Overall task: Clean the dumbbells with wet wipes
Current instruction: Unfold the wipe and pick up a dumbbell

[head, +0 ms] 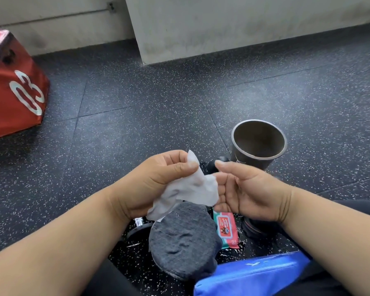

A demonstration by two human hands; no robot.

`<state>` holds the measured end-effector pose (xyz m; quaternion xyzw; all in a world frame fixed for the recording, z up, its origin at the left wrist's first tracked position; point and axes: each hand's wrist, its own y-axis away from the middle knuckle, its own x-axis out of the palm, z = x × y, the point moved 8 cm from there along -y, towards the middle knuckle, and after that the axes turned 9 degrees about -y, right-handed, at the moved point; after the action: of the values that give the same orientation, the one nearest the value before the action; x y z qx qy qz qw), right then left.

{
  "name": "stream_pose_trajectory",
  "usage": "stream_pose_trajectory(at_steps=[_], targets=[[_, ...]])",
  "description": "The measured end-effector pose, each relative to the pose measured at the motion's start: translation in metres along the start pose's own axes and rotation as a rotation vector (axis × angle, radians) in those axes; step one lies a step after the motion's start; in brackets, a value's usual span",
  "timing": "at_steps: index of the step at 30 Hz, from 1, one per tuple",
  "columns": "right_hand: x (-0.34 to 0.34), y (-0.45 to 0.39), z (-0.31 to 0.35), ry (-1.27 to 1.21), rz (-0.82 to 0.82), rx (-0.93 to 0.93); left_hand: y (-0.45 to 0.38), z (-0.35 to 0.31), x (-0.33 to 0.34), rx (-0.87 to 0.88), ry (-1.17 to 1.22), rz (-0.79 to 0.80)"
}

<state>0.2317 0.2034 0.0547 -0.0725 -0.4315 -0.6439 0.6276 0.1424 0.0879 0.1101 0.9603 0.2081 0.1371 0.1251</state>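
left hand (158, 178) pinches the wet wipe (188, 189); right hand (246, 193) hovers relaxed, palm-up.

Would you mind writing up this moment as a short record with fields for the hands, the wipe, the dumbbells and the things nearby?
left hand: pinches the upper corner of the wet wipe between thumb and fingers
right hand: fingers loosely curled, touching the wipe's right edge; a grip cannot be told
wet wipe: white, crumpled, held above a grey sock
dumbbells: dark, on the floor, mostly hidden under the hands
wipes pack: red and green, flat on the floor
cup: dark, upright, appears empty
red box: far left, marked 03
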Motion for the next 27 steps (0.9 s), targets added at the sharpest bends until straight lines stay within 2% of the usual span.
stream_pose_trajectory(at_steps=[3,7,10,14,17,19,22,25,27], targets=[[0.001,-0.003,-0.016,-0.014,0.019,0.063,0.000,0.005,-0.002,-0.028,-0.021,-0.016],[-0.002,-0.007,-0.006,-0.124,-0.015,-0.072,-0.001,0.019,-0.014,-0.071,-0.143,-0.117],[-0.011,-0.006,0.003,-0.200,-0.137,-0.144,-0.003,0.026,-0.029,-0.077,-0.179,-0.217],[-0.022,0.001,0.005,-0.049,-0.323,-0.169,-0.005,0.033,-0.038,-0.115,-0.224,-0.282],[-0.023,0.001,0.002,0.050,-0.369,-0.155,-0.005,0.043,-0.045,-0.177,-0.310,-0.370],[-0.021,0.001,0.001,0.068,-0.384,-0.145,-0.004,0.044,-0.042,-0.177,-0.318,-0.343],[-0.009,0.012,0.023,0.082,-0.334,-0.265,0.001,0.014,-0.036,-0.005,-0.372,-0.347],[0.015,0.032,0.055,0.085,-0.124,-0.434,0.015,-0.031,-0.021,0.354,-0.485,-0.339],[0.023,0.042,0.065,0.188,-0.057,-0.480,0.021,-0.040,-0.017,0.451,-0.514,-0.306]])
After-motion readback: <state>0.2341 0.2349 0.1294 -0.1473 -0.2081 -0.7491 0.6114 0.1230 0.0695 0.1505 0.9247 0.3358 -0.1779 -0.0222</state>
